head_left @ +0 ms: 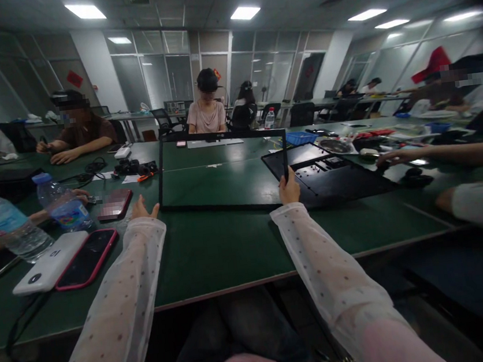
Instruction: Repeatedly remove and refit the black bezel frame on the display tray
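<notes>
My right hand (290,188) is closed around the lower right side of a thin black monitor bezel (222,207). The bezel stands upright over the table, and the green top shows through its opening. Just outside its lower left corner is my left hand (144,208), with thumb and fingers apart and nothing visible in it. Behind and to the right of the bezel lies a large black plastic panel (350,181), which looks like a monitor back cover. The bezel's right side overlaps part of this panel.
On the green table (228,258), a power bank (52,263), a pink-cased phone (87,259), another phone (116,205) and water bottles (63,204) stand left. A blue basket (301,137) sits beyond the panel. A co-worker's arm (430,155) reaches in from the right.
</notes>
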A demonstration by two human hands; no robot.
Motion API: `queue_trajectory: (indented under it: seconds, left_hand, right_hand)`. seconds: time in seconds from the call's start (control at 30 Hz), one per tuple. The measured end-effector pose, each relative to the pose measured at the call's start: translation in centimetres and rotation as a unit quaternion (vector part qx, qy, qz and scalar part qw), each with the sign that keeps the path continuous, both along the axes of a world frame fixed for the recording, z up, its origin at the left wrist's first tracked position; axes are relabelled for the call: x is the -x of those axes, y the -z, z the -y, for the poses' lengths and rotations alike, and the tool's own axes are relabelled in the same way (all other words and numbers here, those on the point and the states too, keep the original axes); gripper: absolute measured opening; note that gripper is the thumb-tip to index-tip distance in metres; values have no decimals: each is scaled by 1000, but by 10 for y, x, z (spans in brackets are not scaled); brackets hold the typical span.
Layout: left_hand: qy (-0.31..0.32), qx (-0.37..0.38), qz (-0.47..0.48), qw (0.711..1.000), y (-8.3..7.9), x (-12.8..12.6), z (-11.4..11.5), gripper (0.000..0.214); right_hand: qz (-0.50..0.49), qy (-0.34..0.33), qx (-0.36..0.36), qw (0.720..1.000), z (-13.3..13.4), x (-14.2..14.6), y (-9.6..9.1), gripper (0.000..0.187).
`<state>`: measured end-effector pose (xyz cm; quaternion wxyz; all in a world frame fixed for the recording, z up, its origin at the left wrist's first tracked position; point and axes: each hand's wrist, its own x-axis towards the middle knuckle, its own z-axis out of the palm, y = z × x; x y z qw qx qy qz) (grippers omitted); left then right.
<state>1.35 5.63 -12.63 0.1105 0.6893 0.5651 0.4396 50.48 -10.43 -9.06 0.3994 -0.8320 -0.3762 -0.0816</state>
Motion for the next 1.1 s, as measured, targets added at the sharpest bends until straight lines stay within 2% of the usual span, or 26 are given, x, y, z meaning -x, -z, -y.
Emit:
queue_trajectory:
  seconds: [0.17,0.3,0.47,0.7,0.87,0.97,1.1]
  left_hand:
    - [11,41,5,999,4,-2,-10,71]
    - [14,80,-69,994,9,-3,-23,51]
    - [18,93,-129,987,14,0,-30,47]
    - [8,82,-140,987,19,3,-27,34]
    - [1,114,-142,983,20,4,-32,34]
    - [2,126,-143,982,22,5,-33,41]
    - [48,63,-134,988,22,4,-27,45]
  right_hand:
    - [-13,-33,39,999,-3,-1,2,62]
    - [-4,-28,73,997,-6,-2,4,62]
    - [1,-30,127,992,-10,-8,12,60]
    - [23,-92,189,977,-15,-19,24,54]
    - [34,-98,225,969,-16,-22,29,50]
    - [40,-103,226,968,-16,-21,30,53]
    - [13,-89,209,974,-12,-14,22,54]
